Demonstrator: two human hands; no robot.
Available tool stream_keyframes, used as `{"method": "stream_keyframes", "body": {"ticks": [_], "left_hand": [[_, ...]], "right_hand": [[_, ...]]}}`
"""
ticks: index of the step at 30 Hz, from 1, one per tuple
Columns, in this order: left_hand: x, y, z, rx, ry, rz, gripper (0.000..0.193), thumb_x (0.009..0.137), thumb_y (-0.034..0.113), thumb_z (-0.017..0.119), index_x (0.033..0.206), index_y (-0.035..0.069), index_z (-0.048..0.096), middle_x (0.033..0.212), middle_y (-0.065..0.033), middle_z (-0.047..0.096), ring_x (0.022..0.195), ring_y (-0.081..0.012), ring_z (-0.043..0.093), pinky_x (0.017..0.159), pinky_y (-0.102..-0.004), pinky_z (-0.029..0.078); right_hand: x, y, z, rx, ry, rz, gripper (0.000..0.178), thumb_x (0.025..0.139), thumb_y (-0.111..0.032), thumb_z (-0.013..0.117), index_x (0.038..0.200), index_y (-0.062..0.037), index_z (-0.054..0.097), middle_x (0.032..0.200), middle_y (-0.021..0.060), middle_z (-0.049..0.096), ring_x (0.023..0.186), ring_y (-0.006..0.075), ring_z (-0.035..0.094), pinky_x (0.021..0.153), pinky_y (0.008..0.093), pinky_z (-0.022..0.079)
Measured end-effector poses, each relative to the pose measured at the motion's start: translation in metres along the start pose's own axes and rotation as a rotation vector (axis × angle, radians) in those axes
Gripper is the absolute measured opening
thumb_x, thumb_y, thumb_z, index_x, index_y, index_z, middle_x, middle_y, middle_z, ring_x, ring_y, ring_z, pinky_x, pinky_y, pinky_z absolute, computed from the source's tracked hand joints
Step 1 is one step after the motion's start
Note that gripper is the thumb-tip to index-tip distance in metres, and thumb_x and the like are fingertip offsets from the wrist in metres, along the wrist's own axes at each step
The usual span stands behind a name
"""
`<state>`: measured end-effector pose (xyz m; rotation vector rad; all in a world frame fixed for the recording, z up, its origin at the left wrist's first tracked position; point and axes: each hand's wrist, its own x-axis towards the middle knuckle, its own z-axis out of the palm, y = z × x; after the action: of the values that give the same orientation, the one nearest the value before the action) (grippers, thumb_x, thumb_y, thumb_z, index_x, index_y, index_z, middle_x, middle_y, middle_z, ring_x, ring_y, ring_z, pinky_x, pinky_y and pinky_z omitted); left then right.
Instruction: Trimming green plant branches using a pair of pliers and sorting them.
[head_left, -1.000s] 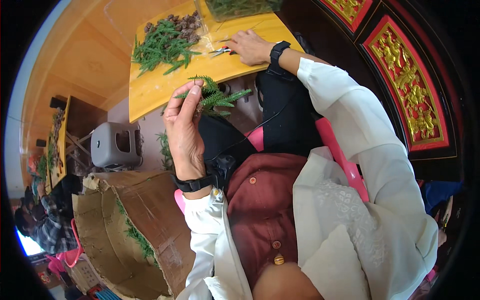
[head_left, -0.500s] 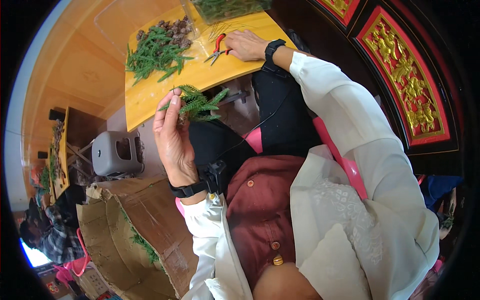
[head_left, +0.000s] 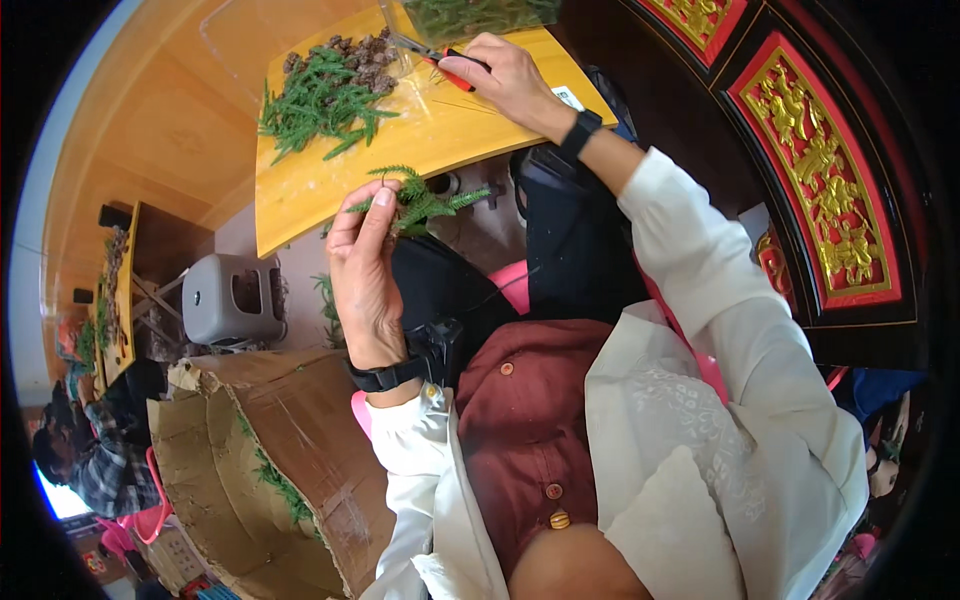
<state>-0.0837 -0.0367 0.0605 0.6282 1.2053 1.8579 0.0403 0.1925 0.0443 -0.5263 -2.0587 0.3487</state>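
Note:
My left hand pinches a green artificial pine sprig between thumb and fingertips, just off the near edge of the yellow wooden table. The sprig's branches spread to the right, over my lap. Above the tabletop, my right hand grips pliers with red and black handles, their jaws pointing to the far left. Thin wires lie on the table below that hand. To the left of the pliers are a heap of green sprigs and brown pine cones.
A clear container of greenery stands at the table's far side. Left of me are a grey stool and an open cardboard box with greenery inside. Another person sits at far left. A dark carved panel rises at right.
My right hand has picked up the pliers from the table, and their jaws now point away from me. My left hand, with the sprig, has shifted slightly right.

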Motion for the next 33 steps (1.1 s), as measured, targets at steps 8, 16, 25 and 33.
{"method": "stream_keyframes", "body": {"ticks": [8, 16, 25, 33], "left_hand": [[-0.018, -0.005, 0.019, 0.318, -0.098, 0.313, 0.01, 0.082, 0.007, 0.064, 0.09, 0.002, 0.067, 0.102, -0.0084, 0.062, 0.105, -0.0137, 0.052, 0.087, -0.0246, 0.041], [-0.015, -0.022, 0.035, 0.612, -0.153, 0.311, 0.011, 0.082, 0.005, 0.062, 0.09, -0.001, 0.065, 0.109, -0.014, 0.062, 0.102, -0.0176, 0.056, 0.088, -0.0298, 0.042], [-0.012, -0.026, 0.032, 0.233, -0.021, 0.236, 0.011, 0.083, 0.006, 0.063, 0.093, 0.002, 0.064, 0.102, -0.0069, 0.062, 0.088, -0.0116, 0.057, 0.081, -0.0225, 0.042], [-0.029, 0.001, 0.024, 0.024, -0.113, 0.111, 0.012, 0.084, 0.008, 0.062, 0.095, 0.002, 0.064, 0.093, -0.0044, 0.065, 0.085, -0.0086, 0.057, 0.08, -0.0206, 0.043]], "right_hand": [[-0.052, -0.09, -0.039, 1.029, -0.225, 0.431, 0.026, 0.088, -0.021, 0.06, 0.099, 0.0018, 0.066, 0.096, 0.0026, 0.059, 0.077, 0.006, 0.054, 0.071, 0.0183, 0.044], [-0.069, -0.087, -0.028, 1.27, -0.367, 0.622, 0.032, 0.091, -0.021, 0.054, 0.116, -0.0011, 0.051, 0.106, 0.004, 0.057, 0.095, 0.0084, 0.054, 0.083, 0.0243, 0.045], [-0.078, -0.089, -0.046, 1.147, -0.296, 0.752, 0.025, 0.093, -0.022, 0.048, 0.108, -0.0034, 0.053, 0.099, 0.0059, 0.06, 0.085, 0.0109, 0.056, 0.074, 0.026, 0.046], [-0.068, -0.109, -0.07, 0.353, -0.373, 0.133, 0.022, 0.078, -0.02, 0.06, 0.08, 0.0027, 0.06, 0.064, 0.0152, 0.057, 0.053, 0.0227, 0.055, 0.054, 0.0343, 0.043]]}}
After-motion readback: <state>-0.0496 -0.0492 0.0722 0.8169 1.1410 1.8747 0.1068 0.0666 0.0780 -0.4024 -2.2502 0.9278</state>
